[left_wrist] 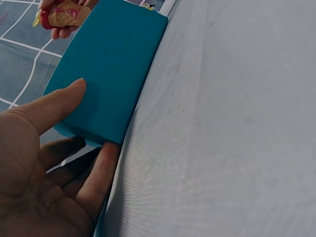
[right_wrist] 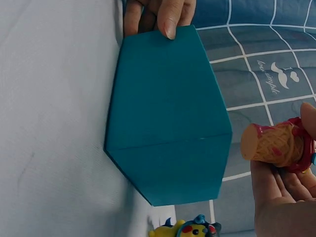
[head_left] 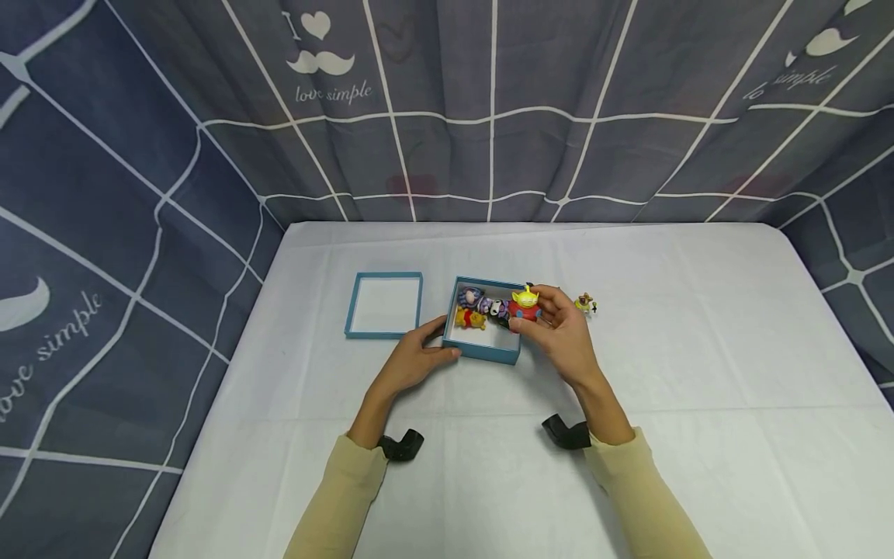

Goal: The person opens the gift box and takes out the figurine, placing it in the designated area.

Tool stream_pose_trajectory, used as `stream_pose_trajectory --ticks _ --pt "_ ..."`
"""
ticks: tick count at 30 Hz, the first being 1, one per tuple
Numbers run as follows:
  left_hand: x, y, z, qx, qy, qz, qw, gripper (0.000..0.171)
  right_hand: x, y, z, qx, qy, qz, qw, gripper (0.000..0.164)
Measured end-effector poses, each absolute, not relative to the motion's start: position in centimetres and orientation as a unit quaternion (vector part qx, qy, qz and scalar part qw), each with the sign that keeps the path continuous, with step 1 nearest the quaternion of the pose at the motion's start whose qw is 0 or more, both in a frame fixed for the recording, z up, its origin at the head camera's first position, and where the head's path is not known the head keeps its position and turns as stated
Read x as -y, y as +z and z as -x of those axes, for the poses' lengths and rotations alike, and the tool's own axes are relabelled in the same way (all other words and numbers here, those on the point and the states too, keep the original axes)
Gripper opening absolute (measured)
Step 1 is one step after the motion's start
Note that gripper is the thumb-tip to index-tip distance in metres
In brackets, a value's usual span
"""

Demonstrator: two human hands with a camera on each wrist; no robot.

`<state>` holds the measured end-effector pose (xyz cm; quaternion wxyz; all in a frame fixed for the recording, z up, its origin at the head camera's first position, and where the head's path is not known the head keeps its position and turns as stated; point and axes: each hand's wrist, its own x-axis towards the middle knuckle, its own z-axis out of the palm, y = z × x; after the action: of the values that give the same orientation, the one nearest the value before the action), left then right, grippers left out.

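Note:
A teal open-topped box (head_left: 482, 352) with a white inside stands on the table. My left hand (head_left: 412, 363) holds its near left corner, thumb on the front wall (left_wrist: 106, 84) and fingers at the left side. In my right hand (head_left: 567, 345) is a toy figurine (head_left: 525, 306) with a yellow-green head, a red middle and a waffle-cone base (right_wrist: 276, 144), raised over the box's right side. Inside the box lie a red and yellow bear figurine (head_left: 470, 318), a dark blue and purple figurine (head_left: 470, 296) and a black and white one (head_left: 497, 309).
Left of the box lies a shallow teal lid (head_left: 384, 336), its white inside facing up. A small yellow figurine (head_left: 585, 303) stands on the white-covered table (head_left: 698, 341), just right of my right hand. Dark curtains with white grid lines (head_left: 447, 155) hang behind and at both sides.

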<state>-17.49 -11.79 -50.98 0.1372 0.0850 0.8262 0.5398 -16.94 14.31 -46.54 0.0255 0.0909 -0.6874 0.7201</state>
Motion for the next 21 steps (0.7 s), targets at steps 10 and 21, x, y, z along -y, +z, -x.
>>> stream_pose_trajectory --ticks 10,21 --pt "11.8 -51.0 17.5 -0.824 0.542 -0.083 0.141 0.075 -15.3 -45.7 16.8 0.685 0.722 -0.089 0.031 0.045" --pt "11.7 -50.9 17.5 -0.823 0.544 -0.079 0.146 0.074 -16.4 -45.3 16.7 0.715 0.692 -0.089 0.043 0.046"
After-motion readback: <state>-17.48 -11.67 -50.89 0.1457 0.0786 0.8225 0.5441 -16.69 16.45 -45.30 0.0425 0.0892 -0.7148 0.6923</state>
